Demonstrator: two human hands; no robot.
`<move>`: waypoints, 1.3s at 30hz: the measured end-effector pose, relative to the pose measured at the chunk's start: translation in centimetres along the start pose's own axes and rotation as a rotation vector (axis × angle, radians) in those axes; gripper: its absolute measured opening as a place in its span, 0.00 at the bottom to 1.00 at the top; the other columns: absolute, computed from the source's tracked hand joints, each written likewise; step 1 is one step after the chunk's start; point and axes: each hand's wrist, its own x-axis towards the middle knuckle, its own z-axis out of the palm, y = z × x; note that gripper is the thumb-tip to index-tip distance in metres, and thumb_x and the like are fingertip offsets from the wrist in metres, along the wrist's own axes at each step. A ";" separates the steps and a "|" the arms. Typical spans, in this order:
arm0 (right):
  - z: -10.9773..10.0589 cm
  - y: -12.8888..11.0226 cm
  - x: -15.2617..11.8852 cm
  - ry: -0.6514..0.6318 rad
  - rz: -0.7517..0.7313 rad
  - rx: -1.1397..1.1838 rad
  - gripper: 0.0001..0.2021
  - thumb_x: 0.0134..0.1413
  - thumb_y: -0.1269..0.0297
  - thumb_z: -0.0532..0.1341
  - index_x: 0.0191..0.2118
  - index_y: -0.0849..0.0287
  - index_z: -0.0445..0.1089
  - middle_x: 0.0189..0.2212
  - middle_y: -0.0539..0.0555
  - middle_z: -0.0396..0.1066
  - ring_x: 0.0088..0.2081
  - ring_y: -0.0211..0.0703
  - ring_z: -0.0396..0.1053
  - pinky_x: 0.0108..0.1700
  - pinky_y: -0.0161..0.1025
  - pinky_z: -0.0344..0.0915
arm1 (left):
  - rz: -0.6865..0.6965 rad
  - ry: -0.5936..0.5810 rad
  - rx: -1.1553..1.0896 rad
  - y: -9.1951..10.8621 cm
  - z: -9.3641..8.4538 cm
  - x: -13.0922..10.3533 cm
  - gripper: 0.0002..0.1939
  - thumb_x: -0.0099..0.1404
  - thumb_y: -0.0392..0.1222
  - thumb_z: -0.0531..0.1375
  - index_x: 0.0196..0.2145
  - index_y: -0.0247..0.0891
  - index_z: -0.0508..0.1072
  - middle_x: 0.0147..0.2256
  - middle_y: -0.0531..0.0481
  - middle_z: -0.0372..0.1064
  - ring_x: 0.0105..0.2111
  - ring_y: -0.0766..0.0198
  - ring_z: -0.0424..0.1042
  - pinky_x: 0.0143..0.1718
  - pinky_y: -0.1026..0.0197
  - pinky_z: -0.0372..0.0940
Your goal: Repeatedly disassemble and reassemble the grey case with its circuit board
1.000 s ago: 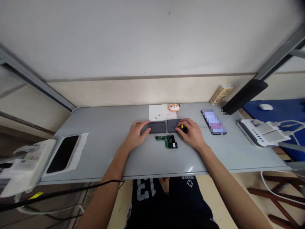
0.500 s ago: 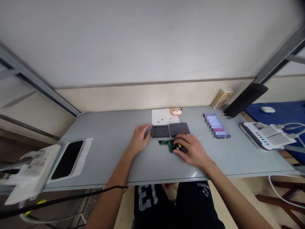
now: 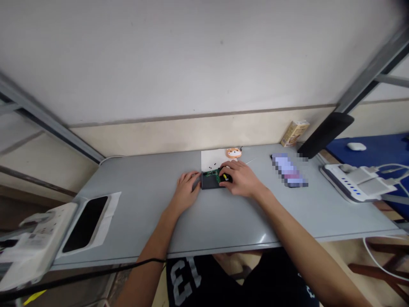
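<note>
A shallow dark grey casing half [image 3: 210,182] lies on the grey desk, just in front of the white paper. My left hand [image 3: 186,190] is closed at its left end, with dark grey material between thumb and fingers. Over the casing's upper and right part sits a green circuit board [image 3: 211,173], joined to a black part with a yellow spot [image 3: 225,176]. My right hand [image 3: 242,178] pinches that board assembly by its right end. The second dark casing piece is mostly hidden behind my right hand.
White paper [image 3: 209,157] bears several tiny dark screws [image 3: 212,165] and an orange animal-face case [image 3: 234,153]. To the right are a phone [image 3: 289,170], a small carton [image 3: 294,133], a black cylinder [image 3: 326,135] and a power strip [image 3: 341,183]. Another phone [image 3: 85,224] lies left.
My right hand has carried the circuit board up from the bare desk and onto the casing half. My left hand stays by the casing's left end. The view has shifted slightly.
</note>
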 end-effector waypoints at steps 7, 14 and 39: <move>2.2 0.9 0.2 0.041 -0.003 0.098 0.11 0.55 0.57 0.70 0.43 0.52 0.75 0.50 0.55 0.76 0.48 0.52 0.72 0.50 0.51 0.65 | 0.008 -0.036 -0.003 0.3 -0.4 0.0 0.20 0.74 0.41 0.54 0.61 0.44 0.70 0.59 0.44 0.68 0.57 0.50 0.63 0.60 0.44 0.59; 2.7 1.3 0.1 0.032 0.004 0.104 0.12 0.55 0.56 0.71 0.42 0.53 0.75 0.51 0.55 0.76 0.47 0.51 0.72 0.50 0.50 0.64 | 0.027 -0.016 -0.019 -0.1 -0.3 0.0 0.19 0.74 0.42 0.54 0.60 0.44 0.71 0.58 0.45 0.68 0.57 0.51 0.63 0.61 0.45 0.59; 1.9 0.8 -1.3 -0.011 -0.009 0.092 0.28 0.56 0.49 0.69 0.59 0.52 0.68 0.57 0.58 0.71 0.53 0.55 0.68 0.55 0.51 0.61 | 0.014 0.095 -0.078 -0.5 0.3 0.1 0.17 0.76 0.46 0.52 0.58 0.41 0.70 0.54 0.45 0.73 0.54 0.53 0.67 0.59 0.46 0.61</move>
